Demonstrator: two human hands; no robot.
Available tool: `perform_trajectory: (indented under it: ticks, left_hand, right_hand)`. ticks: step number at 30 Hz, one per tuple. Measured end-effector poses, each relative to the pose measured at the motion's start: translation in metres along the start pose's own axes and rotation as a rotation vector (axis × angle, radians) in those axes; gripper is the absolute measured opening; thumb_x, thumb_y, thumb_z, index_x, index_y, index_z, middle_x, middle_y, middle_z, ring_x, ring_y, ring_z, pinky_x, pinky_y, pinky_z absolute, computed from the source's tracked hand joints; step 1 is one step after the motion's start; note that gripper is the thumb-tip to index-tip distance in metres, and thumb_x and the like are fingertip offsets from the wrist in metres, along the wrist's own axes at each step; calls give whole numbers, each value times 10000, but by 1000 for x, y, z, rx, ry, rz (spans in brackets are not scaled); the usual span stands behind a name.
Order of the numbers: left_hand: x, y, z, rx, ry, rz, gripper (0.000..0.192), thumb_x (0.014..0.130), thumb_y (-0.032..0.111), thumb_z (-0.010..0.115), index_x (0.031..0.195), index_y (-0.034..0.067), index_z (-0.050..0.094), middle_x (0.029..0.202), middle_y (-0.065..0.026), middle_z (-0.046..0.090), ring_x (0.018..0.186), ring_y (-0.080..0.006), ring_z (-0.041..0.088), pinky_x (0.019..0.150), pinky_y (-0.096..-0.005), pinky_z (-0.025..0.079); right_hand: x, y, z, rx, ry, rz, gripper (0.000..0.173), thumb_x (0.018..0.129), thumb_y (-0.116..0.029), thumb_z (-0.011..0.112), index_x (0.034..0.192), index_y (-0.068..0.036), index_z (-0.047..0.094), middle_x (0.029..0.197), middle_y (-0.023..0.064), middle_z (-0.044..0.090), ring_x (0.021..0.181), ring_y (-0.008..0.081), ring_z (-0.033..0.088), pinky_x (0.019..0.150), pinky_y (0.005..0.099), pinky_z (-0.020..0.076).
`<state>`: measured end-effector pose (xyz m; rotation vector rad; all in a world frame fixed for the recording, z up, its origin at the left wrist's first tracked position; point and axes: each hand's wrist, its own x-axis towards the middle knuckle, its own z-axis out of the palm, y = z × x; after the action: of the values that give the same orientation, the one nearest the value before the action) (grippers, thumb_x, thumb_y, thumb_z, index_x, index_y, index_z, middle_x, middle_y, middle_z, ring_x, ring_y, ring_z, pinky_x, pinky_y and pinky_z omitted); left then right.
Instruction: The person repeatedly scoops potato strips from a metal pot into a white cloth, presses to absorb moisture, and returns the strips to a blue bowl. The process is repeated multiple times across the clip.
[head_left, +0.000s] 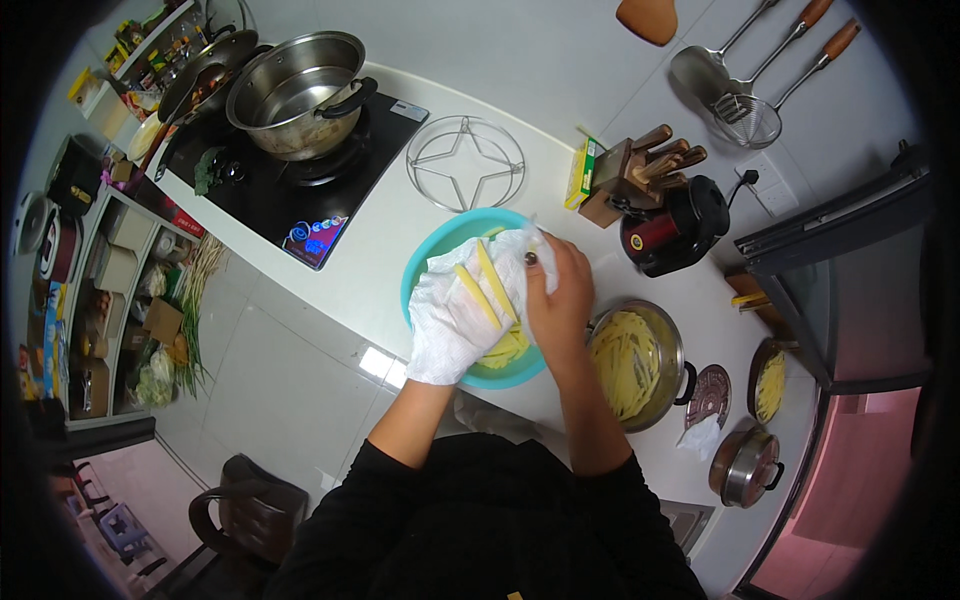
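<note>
A white paper towel (439, 330) drapes over my left hand, hiding its fingers and palm; only the wrist (426, 397) shows below. Two pale yellow potato strips (493, 279) lie on the towel. My right hand (562, 292) pinches the towel's right edge, thumb on top. Beneath both hands stands a turquoise bowl (415, 271), partly covered by the towel. More cut strips (506, 346) show inside it. Right beside the bowl, a steel pot (673, 341) holds many similar strips (624, 367).
Beyond the bowl lies a round wire rack (466, 163). An induction cooktop (274, 214) bears a large steel pot (296, 97). At the back right are a knife block (619, 176) and a dark electric cooker (675, 225). A lidded pot (739, 469) stands far right.
</note>
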<state>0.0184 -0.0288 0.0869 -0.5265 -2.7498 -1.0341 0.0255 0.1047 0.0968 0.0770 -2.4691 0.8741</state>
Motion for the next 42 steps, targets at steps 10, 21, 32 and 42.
perform_trajectory:
  ticks: [10,21,32,42]
  left_hand:
    - [-51,-47,69,-1963,-90,-338,526,1018,377,202,1474,115,215,1517,-78,251,1389,-274,249,1142,-432,187]
    - [-26,-11,56,-2160,-46,-487,477,1011,367,316,1437,153,323,1463,-65,362,1321,-246,363,1097,-429,285]
    - [11,-15,2,-2264,-112,-422,841,884,630,428,1489,100,179,1529,-60,245,1389,-221,263,1140,-368,209]
    - [13,30,-34,-2356,-295,-375,712,898,570,453,1457,158,296,1505,-57,312,1357,-285,316,1051,-471,314]
  right_hand:
    - [-63,-15,35,-174,-537,-24,576,892,-278,488,1390,-14,372,1510,139,269,1413,336,187,1135,488,120]
    - [-33,25,56,-4,-482,238,503,946,-319,384,1362,-40,436,1507,112,284,1407,302,207,1130,503,71]
    - [-8,49,-7,1863,-84,654,487,991,-319,299,1365,-22,396,1376,132,462,1279,301,431,1085,454,306]
    - [-24,42,-68,2055,55,406,613,948,-451,317,1453,-105,290,1489,134,310,1363,346,301,1108,556,209]
